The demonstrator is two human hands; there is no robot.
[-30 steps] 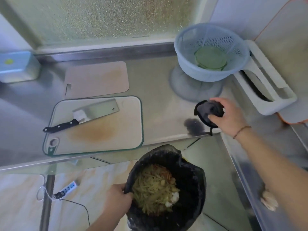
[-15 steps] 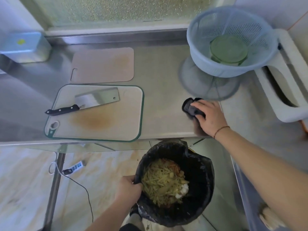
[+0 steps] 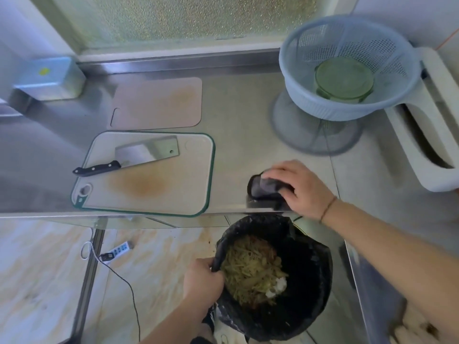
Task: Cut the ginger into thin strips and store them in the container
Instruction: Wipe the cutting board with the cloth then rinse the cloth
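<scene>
Item: ginger. None lies on the board (image 3: 159, 184) or the worktop (image 3: 238, 135). The pale strips heaped in the bin (image 3: 308, 289) may be ginger or peel; you cannot tell which. A pale lump at the lower right edge is too blurred to name.

Item: container (image 3: 344, 81). Green, round, sitting inside the blue colander (image 3: 310, 70) at the back right, well apart from the board. Whether it is lidded or what it holds is not plain.

Item: cloth (image 3: 267, 188). Dark, at the worktop's front lip, directly above the bin. Your right hand (image 3: 300, 189) has its fingers curled over it, pressing it down.

Item: bin. Black-lined, below the lip. Your left hand (image 3: 205, 281) grips the liner's near rim, fingers hooked over it.

Judged step: wiping scraps off the worktop into the bin. To do it well, hold the bin's mouth tight under the lip, so nothing drops onto the floor. Draw the cloth toward yourself in one flat stroke, with even pressure. Keep the cloth from following the scraps over the edge.

Item: cleaver (image 3: 139, 157). Flat on the board, black handle toward the left. It is near enough to your sweep to mind; steer clear of the blade.

Item: second board (image 3: 159, 105), bare, behind the first. Pale blue box (image 3: 49, 78), back left. White rack (image 3: 437, 135), far right.
</scene>
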